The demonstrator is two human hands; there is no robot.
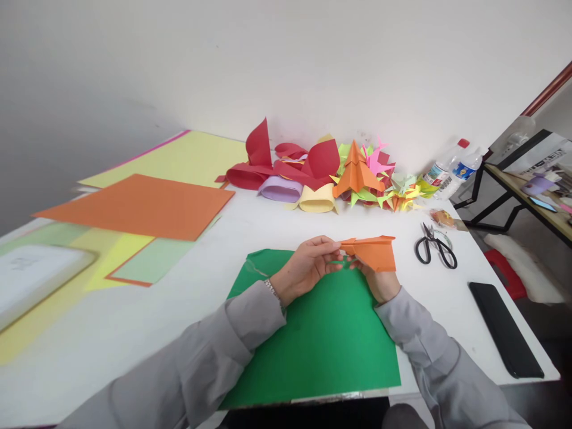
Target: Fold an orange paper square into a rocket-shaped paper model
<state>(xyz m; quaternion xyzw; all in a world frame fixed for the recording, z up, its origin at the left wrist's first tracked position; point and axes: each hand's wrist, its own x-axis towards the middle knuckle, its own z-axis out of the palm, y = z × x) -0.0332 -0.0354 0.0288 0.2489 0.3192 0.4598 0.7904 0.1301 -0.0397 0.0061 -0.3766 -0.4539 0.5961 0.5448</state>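
An orange folded paper plane (378, 251) is held in the air above a green sheet (322, 339), its narrow end pointing left. My left hand (308, 267) pinches that narrow end between thumb and fingers. Behind the plane's wide end, my right hand (378, 281) grips it from below; the paper hides part of those fingers. The green sheet lies flat on the white table under both hands.
Red, purple and yellow paper shapes (308, 170) and another orange plane (356, 173) stand along the wall. Scissors (434, 245) and a black phone (504, 329) lie at right, bottles (451, 167) behind. Orange sheet (138, 205) and a white device (40, 280) are at left.
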